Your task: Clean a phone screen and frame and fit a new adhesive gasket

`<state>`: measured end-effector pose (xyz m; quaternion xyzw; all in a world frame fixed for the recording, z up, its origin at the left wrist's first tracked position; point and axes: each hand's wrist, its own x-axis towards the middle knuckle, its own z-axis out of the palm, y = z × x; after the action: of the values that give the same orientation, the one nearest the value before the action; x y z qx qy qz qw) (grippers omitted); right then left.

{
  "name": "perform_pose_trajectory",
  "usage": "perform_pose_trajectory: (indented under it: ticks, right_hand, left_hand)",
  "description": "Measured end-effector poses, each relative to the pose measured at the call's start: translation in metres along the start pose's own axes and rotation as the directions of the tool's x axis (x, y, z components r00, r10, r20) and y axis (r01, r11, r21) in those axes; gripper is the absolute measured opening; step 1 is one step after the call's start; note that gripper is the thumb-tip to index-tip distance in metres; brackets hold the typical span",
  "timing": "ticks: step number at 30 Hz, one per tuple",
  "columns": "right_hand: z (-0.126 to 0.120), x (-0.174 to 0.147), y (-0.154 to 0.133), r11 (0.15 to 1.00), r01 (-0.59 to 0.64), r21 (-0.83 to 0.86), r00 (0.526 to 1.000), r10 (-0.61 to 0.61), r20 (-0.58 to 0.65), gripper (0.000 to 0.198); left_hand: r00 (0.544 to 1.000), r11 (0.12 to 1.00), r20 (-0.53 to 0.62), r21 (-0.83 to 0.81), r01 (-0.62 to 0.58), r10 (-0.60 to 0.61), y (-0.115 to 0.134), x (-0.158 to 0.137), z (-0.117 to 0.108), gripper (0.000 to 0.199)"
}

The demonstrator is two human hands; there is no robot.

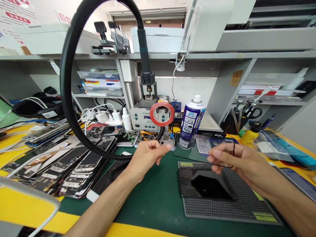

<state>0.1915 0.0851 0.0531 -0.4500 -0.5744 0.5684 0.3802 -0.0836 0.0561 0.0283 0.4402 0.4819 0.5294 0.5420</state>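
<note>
My right hand (232,158) pinches a thin black strip (192,160) between thumb and fingers. One bit of it loops up behind the fingers; the rest stretches left and bends upward near the spray can. My left hand (150,153) is curled closed, thumb against the fingers and its tip close to the strip's bend. Whether anything sits in that pinch is hidden. Below my right hand, a dark-screened phone (204,184) lies face up on a grey perforated mat (212,210).
A blue spray can (191,121) stands behind the mat. A red tape ring (161,104) hangs before a hot-air station (140,118), whose black hose (66,72) arcs across the left. Stacked phone screens (84,171) lie left. A tool holder (233,120) stands right.
</note>
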Motion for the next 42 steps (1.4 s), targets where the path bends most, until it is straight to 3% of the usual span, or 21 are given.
perform_pose_trajectory:
  ticks: [2,5,11,14,21,36,42]
  right_hand:
    - [0.0,0.0,0.0,1.0,0.003,-0.011,1.0,-0.002,0.004,0.034]
    - [0.001,-0.002,-0.001,1.0,0.01,-0.023,1.0,-0.01,0.015,0.034]
    - [0.0,-0.001,0.003,1.0,0.014,-0.016,0.999,-0.013,0.052,0.032]
    - [-0.001,0.0,0.006,1.0,0.008,-0.021,0.998,-0.007,0.057,0.032]
    - [0.002,0.0,0.006,0.998,0.008,-0.054,0.999,-0.006,0.048,0.034]
    - [0.004,-0.003,0.001,0.994,0.015,-0.106,0.997,-0.008,0.07,0.038]
    - [-0.006,-0.001,0.003,0.992,0.015,-0.122,0.999,-0.01,0.042,0.037]
  left_hand:
    - [0.996,0.998,-0.069,0.043,-0.046,0.049,-0.001,0.001,-0.001,0.055]
    - [0.994,0.996,-0.073,0.047,-0.082,0.085,0.001,0.001,0.0,0.048]
    - [0.977,0.99,0.207,0.123,-0.074,0.047,0.006,-0.009,0.01,0.036]
    - [0.963,0.974,0.261,0.192,-0.122,0.069,0.006,-0.011,0.013,0.033]
    - [0.969,0.971,0.219,0.186,-0.153,0.111,0.004,-0.008,0.01,0.032]
    - [0.994,0.995,0.108,-0.103,0.0,0.011,0.003,-0.006,0.013,0.023]
    - [0.999,0.981,0.013,-0.192,-0.027,0.03,0.011,-0.001,-0.002,0.028]
